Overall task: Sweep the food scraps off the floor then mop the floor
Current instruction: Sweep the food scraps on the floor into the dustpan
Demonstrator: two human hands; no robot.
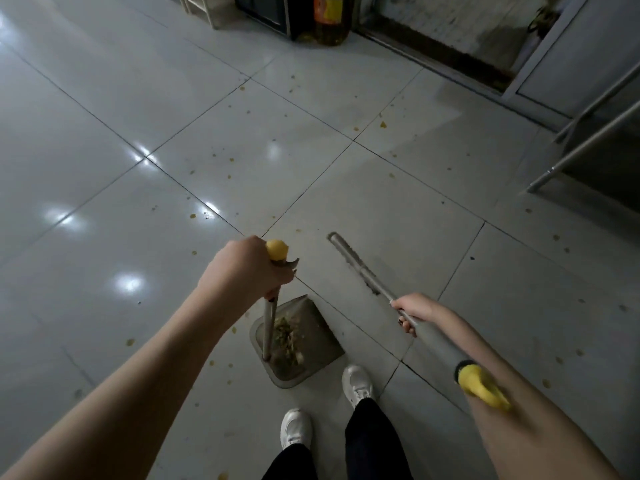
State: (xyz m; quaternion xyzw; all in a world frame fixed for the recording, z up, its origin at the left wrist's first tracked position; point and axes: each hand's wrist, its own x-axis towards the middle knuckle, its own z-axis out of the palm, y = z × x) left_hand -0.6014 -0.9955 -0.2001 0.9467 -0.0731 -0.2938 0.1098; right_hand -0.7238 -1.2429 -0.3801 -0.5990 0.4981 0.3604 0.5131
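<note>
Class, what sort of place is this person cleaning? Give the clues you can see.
Probably a kitchen or eating area: a glossy tiled floor dotted with yellowish food specks, a big jug, likely cooking oil, by the doorway, and scraps in the dustpan.

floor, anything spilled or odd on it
Yes. Yellow-brown spots are spattered all over the floor, near and far, some as wet-looking blobs. The scraps already lie in the dustpan, so the spots look like stains left for mopping.
</note>
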